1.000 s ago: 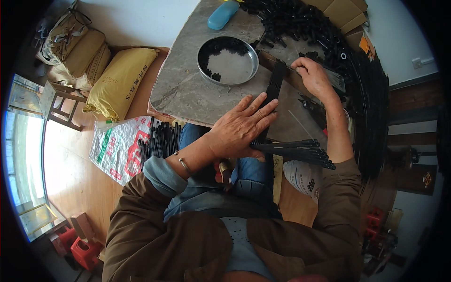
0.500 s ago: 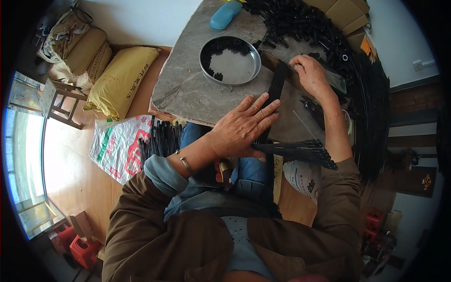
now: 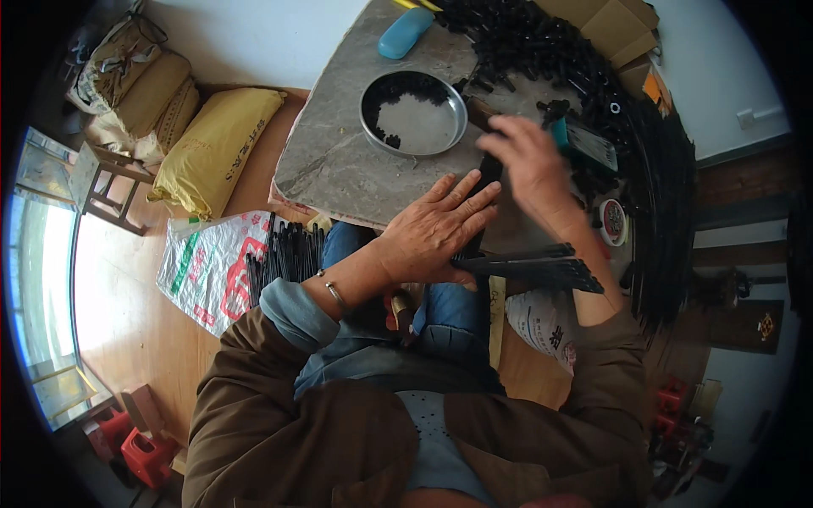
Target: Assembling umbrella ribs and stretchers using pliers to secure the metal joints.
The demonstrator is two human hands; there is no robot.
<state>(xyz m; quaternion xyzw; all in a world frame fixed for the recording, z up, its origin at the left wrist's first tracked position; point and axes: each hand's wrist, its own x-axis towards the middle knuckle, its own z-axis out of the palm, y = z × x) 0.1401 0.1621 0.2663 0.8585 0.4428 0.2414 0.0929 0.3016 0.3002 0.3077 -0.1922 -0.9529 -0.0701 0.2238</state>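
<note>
Black strips, one flat row: slanting across the near right part of a grey stone-patterned tabletop, partly covered by the hands. Left hand: palm down across the row, fingers extended and slightly parted, thumb low at its near edge; whether the thumb clamps anything cannot be told. Black rods, one fanned bundle: projecting to the right from beside that thumb. Right hand: blurred, raised over the far end of the row, fingers partly bent; whether it grasps anything cannot be told. Round metal dish, shallow: left of the strips, with small black pieces gathered mostly along its far side. Blue case, rounded: beyond the dish. Black tubular parts, one heap: along the far side of the table. Teal box: right of the right hand. Round tin: near the right forearm. Long black strands, a thick mass: down the right side. Second bunch of dark rods: beside the left knee, against a printed white bag. Yellow sack, full: on the floor to the left.
</note>
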